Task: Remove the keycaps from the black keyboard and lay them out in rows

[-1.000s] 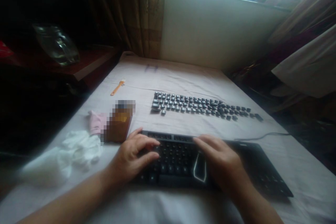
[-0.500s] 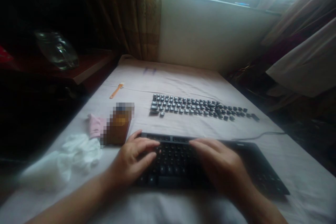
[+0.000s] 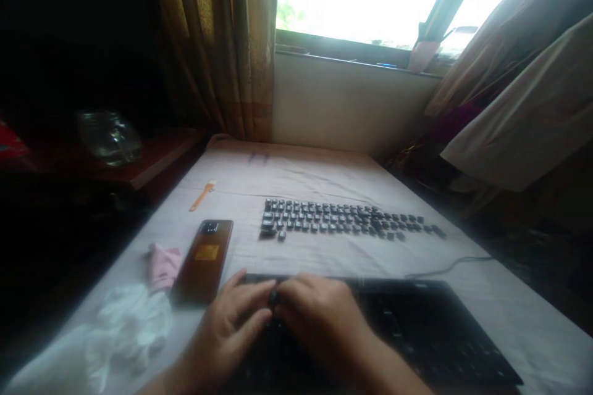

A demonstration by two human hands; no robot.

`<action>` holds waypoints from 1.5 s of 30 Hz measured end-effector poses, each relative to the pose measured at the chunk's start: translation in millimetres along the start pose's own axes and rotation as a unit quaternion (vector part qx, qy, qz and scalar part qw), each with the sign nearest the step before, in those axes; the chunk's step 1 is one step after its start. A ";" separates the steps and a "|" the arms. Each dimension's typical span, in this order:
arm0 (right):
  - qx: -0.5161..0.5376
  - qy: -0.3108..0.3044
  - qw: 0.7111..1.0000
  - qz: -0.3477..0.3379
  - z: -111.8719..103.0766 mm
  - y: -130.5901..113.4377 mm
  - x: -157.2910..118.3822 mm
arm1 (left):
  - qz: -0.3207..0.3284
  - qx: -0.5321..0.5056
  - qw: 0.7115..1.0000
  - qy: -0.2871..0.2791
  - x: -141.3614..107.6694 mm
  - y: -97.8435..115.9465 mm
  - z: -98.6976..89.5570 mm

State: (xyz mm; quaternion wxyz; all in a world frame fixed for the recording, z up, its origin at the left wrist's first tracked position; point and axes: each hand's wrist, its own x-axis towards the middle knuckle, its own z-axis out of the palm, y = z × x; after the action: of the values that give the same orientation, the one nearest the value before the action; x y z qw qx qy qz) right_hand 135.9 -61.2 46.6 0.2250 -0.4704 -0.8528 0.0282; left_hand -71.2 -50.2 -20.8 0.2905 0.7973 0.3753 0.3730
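A black keyboard [image 3: 430, 321] lies before me, partly covered by my hands. Over its left part, my left hand [image 3: 234, 311] is closed, with thumb and fingertips pinched about a small dark keycap [image 3: 273, 298]. My right hand [image 3: 319, 308] meets it there, its curled fingertips at the same keycap from the right side. The fingers hide much of the keycap, as well as most of the keys below. Beyond the keyboard, several loose black keycaps [image 3: 319, 217] stand in rows on the pale cloth.
Left of the keyboard lies a brown phone [image 3: 206, 265], beside a pink cloth [image 3: 163, 264] and a crumpled white cloth [image 3: 125, 327]. An orange-handled brush [image 3: 201, 196] is farther back. A cable [image 3: 451, 266] runs off right. A glass jar [image 3: 110, 139] stands on a side shelf.
My right hand has moved left across the keyboard and now meets my left hand at the keycap. The view has tilted upward, so everything sits lower and more window shows.
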 end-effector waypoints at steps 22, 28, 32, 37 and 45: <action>-0.108 -0.136 0.960 0.218 17.4 68.3 70.6 | 0.052 0.021 0.998 0.034 6.7 9.2 -2.6; -0.114 -0.135 0.960 0.216 15.6 69.2 69.9 | 0.053 0.027 0.998 0.030 6.4 7.5 -2.5; -0.121 -0.131 0.959 0.221 2.4 69.0 59.4 | 0.051 0.027 0.998 0.036 6.9 7.4 -4.1; -0.120 -0.158 0.957 0.210 -29.2 72.7 25.4 | 0.035 0.018 0.998 0.054 9.7 7.9 -6.1; -0.089 -0.141 0.981 0.103 -57.2 92.2 -43.9 | 0.019 0.028 0.997 0.064 11.7 12.2 -5.6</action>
State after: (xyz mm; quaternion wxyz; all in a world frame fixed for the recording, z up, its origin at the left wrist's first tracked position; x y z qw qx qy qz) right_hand 252.2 -55.1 58.2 0.0560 -0.5654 -0.8218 0.0415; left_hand -66.0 -46.3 -4.2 0.2361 0.7865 0.3886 0.4178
